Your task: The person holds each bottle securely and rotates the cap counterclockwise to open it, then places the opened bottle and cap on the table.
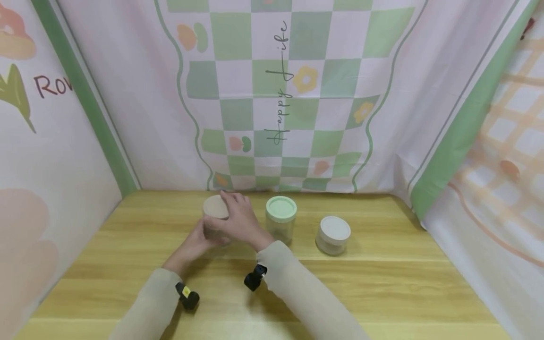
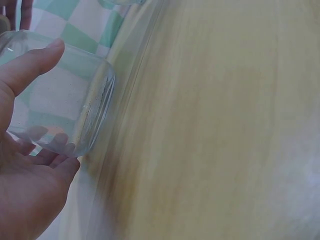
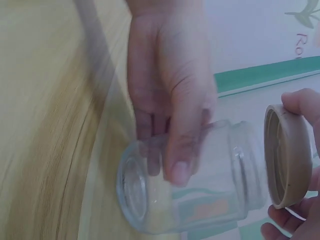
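At the far left part of the table (image 1: 352, 293), the two hands partly cover a clear glass jar (image 2: 65, 107) in the head view, so its wall is hard to make out there. The left wrist view cuts off the jar's mouth, and only the fingertips of the right hand (image 1: 242, 217) show at its corner. The right wrist view crops most of that hand too. Whether the jar's base touches the table is hard to tell.

Both forearms, in pale sleeves (image 1: 306, 293), reach forward and to the left. The right hand lies beyond the left hand (image 3: 172, 95), at the top of the jar, while the left comes in lower, at its side.

The left hand is wrapped about the jar, thumb on one side and fingers on the other. The right hand pinches a beige lid (image 3: 289, 156) by its rim, thumb opposite the fingers; the lid is off, its hollow side facing the threaded mouth, just beside it. To the right of the hands stand a jar with a green lid (image 1: 281, 218) and, farther right, a shorter jar with a white lid (image 1: 333, 236).
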Available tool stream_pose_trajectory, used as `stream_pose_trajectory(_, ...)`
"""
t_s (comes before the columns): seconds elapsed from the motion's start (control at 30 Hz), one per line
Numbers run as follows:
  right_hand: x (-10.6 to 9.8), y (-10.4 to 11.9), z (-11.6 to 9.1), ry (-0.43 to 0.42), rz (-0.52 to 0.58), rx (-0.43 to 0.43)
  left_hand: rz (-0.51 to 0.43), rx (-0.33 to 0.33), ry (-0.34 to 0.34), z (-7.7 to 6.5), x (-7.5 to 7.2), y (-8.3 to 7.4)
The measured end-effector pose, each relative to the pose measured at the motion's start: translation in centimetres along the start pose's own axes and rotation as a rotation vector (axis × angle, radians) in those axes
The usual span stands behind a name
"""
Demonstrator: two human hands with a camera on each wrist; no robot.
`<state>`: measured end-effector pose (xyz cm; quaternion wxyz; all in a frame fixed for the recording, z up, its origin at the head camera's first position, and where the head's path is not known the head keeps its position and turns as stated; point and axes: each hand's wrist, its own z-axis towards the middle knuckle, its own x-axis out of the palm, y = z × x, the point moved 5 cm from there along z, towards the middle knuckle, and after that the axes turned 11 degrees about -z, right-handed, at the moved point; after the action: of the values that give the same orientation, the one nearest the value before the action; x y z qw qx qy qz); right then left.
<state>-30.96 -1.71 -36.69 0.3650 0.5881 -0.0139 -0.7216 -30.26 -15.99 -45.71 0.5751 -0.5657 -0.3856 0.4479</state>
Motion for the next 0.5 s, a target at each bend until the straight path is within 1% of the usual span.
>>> stream_pose_trajectory(0.07, -0.3, 0.1, -0.2, 0.005, 0.038, 0.010, -0.017, 0.002, 0.001, 0.1, 0.0, 0.1)
stream_pose_trajectory(0.2, -1.0, 0.3, -0.6, 0.016, 0.113, 0.025, -0.052, 0.046, 0.029, 0.3, 0.0, 0.1)
stream_pose_trajectory(0.3, -1.6, 0.5, -0.8, 0.030, 0.161, 0.041, -0.054, 0.063, 0.039, 0.3, 0.1, 0.0)
stream_pose_trajectory(0.5, -2.4, 0.6, -1.3, 0.072, 0.195, 0.064, -0.022, 0.046, 0.026, 0.2, 0.2, -0.2)
